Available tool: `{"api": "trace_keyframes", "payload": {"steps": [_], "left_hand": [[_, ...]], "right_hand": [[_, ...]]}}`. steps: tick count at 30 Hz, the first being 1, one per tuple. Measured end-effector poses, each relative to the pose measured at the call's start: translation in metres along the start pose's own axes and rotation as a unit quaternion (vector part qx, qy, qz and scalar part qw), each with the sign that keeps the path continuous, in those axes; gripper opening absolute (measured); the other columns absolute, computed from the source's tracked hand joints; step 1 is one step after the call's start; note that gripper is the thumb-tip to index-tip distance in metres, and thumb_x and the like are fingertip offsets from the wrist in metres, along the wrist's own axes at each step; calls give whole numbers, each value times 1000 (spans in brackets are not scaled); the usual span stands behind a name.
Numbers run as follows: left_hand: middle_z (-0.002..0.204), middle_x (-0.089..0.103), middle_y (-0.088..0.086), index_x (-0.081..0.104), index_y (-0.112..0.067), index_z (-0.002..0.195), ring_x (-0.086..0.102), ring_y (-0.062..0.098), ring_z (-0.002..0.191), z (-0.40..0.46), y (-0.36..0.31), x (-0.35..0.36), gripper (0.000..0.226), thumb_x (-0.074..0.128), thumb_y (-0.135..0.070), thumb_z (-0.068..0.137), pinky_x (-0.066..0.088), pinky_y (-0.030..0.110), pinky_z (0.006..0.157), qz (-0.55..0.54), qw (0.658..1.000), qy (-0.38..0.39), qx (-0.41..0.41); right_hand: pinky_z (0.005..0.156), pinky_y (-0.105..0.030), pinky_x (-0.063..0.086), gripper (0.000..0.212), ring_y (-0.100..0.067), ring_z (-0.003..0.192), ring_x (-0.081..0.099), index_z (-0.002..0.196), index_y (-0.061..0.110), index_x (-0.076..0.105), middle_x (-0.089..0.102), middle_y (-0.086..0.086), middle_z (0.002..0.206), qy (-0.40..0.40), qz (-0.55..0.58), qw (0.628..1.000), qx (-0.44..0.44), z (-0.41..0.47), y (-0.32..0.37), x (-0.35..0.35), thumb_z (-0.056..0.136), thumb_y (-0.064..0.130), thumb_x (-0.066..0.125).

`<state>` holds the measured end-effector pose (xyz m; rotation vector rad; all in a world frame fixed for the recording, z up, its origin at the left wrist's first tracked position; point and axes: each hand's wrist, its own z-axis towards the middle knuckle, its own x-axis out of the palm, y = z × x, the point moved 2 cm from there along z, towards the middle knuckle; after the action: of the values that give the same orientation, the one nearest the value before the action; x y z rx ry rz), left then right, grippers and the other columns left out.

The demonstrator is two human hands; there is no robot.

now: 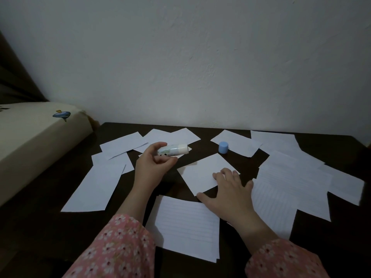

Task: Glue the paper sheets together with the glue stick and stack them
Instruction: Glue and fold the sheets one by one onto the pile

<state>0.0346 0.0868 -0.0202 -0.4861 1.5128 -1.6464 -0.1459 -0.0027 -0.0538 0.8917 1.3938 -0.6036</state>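
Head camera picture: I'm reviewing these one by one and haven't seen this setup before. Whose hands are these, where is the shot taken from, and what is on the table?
There is no machine here. The camera sits on a person's head, looking down at their own hands. The left hand holds an uncapped glue stick. The right hand lies spread on a small white sheet. The blue cap stands apart on the dark table, among scattered paper sheets.

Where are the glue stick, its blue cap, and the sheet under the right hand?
glue stick (172, 149), head view, on its barrel.
blue cap (223, 147), head view, on its side.
sheet (200, 173), head view, on its bare middle.
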Motion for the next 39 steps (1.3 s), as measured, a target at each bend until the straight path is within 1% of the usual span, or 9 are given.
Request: {"api": "trace_keyframes", "payload": {"steps": [6, 9, 13, 17, 20, 24, 27, 33, 39], "left_hand": [[81, 67, -5, 62, -24, 113, 63, 9, 70, 3, 9, -1, 40, 77, -19, 76, 57, 25, 75, 87, 995, -12, 42], [85, 62, -3, 62, -25, 109, 58, 8, 71, 3, 8, 3, 36, 77, -32, 77, 46, 14, 60, 183, 982, 22, 53], [90, 58, -5, 65, -24, 112, 55, 7, 74, 4, 4, 7, 37, 73, -40, 79, 37, 11, 59, 227, 970, 31, 86], [117, 59, -6, 62, -22, 117, 59, 10, 80, 5, 4, 7, 38, 65, -42, 86, 42, 14, 63, 200, 975, 25, 97], [126, 60, 1, 50, -20, 127, 58, 8, 88, 7, 8, 6, 41, 57, -40, 91, 51, 24, 73, 162, 986, 28, 40], [133, 52, 2, 39, -21, 140, 60, 19, 100, 8, 12, 5, 55, 57, -39, 91, 53, 39, 87, 157, 986, 46, 4], [131, 54, 2, 47, -19, 135, 60, 18, 95, 7, 12, 2, 52, 59, -41, 89, 52, 34, 81, 172, 984, 51, -6], [129, 55, 0, 49, -21, 134, 61, 17, 94, 5, 13, -1, 52, 62, -41, 88, 51, 26, 73, 145, 988, 41, -18], [134, 53, 3, 45, -22, 138, 59, 18, 100, 0, 11, 1, 58, 64, -40, 86, 51, 31, 79, 130, 990, 37, -38]], "right_hand": [[112, -63, 7, 83, -25, 148, 4, 148, 32, 23, 12, 1, 160, 2, 0, 1000, 1, -1, 1, -1, 81, 77, 40], [112, -64, 7, 84, -25, 148, 4, 148, 32, 23, 12, 1, 160, 4, 2, 1000, 2, -1, 0, 0, 80, 77, 41], [112, -63, 9, 83, -24, 147, 7, 147, 31, 26, 15, 2, 158, -7, 11, 1000, -3, -1, -1, 1, 80, 77, 41], [112, -62, 11, 82, -25, 147, 7, 147, 31, 26, 15, 1, 158, -1, 11, 1000, -3, -1, 0, -1, 81, 77, 42], [112, -60, 13, 81, -26, 146, 11, 146, 31, 27, 17, 0, 158, -2, -2, 1000, 2, -4, 1, -3, 81, 77, 40], [109, -52, 23, 77, -26, 137, 27, 142, 31, 34, 30, -2, 149, -26, -35, 999, 1, -11, 4, -8, 82, 78, 35], [108, -50, 25, 77, -26, 134, 30, 142, 31, 36, 33, -3, 146, -28, -43, 999, 0, -13, 4, -10, 82, 78, 33], [107, -46, 31, 76, -24, 132, 33, 142, 33, 39, 35, -2, 145, -29, -33, 999, -7, -14, 1, -11, 82, 79, 30], [101, -33, 38, 57, -13, 125, 39, 138, 34, 45, 39, 6, 141, -85, 89, 991, -47, -20, -16, -25, 89, 63, 45]]}}
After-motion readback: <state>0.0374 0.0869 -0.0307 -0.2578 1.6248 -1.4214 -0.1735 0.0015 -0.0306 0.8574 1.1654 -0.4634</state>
